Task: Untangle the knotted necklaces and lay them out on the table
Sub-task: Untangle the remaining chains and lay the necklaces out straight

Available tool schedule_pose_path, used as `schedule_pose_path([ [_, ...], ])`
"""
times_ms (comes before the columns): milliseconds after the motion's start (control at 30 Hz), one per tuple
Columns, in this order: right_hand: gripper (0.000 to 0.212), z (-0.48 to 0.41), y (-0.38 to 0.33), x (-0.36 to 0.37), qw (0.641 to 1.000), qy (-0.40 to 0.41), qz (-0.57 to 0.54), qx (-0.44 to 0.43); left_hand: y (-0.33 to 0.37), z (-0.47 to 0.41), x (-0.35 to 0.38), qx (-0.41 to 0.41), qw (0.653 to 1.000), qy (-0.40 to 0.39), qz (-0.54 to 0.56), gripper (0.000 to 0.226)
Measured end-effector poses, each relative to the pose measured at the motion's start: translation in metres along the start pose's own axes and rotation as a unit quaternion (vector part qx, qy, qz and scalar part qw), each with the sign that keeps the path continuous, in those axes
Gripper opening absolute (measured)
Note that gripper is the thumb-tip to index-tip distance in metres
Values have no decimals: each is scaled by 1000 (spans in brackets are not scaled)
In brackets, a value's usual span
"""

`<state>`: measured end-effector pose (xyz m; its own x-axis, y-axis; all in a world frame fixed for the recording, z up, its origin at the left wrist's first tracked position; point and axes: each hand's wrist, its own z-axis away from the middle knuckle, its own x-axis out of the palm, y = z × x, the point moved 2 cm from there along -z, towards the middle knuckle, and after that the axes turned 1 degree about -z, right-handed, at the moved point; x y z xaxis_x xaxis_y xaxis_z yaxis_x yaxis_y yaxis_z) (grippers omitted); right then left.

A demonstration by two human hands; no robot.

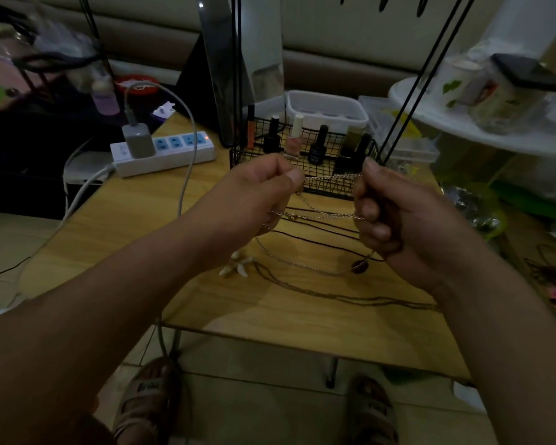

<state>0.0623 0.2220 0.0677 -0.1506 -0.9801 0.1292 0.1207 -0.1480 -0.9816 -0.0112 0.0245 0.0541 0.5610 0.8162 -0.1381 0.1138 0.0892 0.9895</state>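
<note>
The front edge of the desk (238, 311) runs left to right, dipping toward the right. Bare wood lies between it and a thin brown cord (350, 298) that runs roughly parallel to that edge. Past the cord a shell pendant (238, 267) rests on the wood, and black cords (318, 234) lie in near-parallel lines, left to right, beneath the hands.

The silver chain (333, 177) is held above the desk. Its top run is taut and level between both hands, long axis left to right. Slacker loops sag below it, and the lowest carries a dark pendant (360, 265).

The left hand (257, 191) has a closed grip, thumb and forefinger pinching the chain. The right hand (395, 216) has its fingers curled tight, the chain pinched under the thumb.

Just behind the hands stands a black wire basket (328, 187) of nail polish bottles (294, 136). A power strip (164, 154) sits far left.
</note>
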Motion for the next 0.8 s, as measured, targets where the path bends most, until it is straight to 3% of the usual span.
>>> schedule_pose_path([
  [167, 28, 1, -3, -4, 994, 57, 83, -42, 3, -1, -8, -19, 993, -36, -110, 28],
  [300, 19, 3, -3, -5, 981, 86, 165, -48, 5, -5, -15, -18, 996, -70, -56, 30],
  [500, 13, 2, 2, -9, 960, 93, 261, -42, 18, -10, -11, 62, 996, 3, -58, 18],
  [667, 12, 4, -4, -26, 959, 107, 257, -47, 26, -13, -22, 52, 991, 45, 116, 23],
  [800, 17, 13, -7, -47, 959, 110, 254, -54, 26, -7, -31, 51, 986, 47, 151, 32],
])
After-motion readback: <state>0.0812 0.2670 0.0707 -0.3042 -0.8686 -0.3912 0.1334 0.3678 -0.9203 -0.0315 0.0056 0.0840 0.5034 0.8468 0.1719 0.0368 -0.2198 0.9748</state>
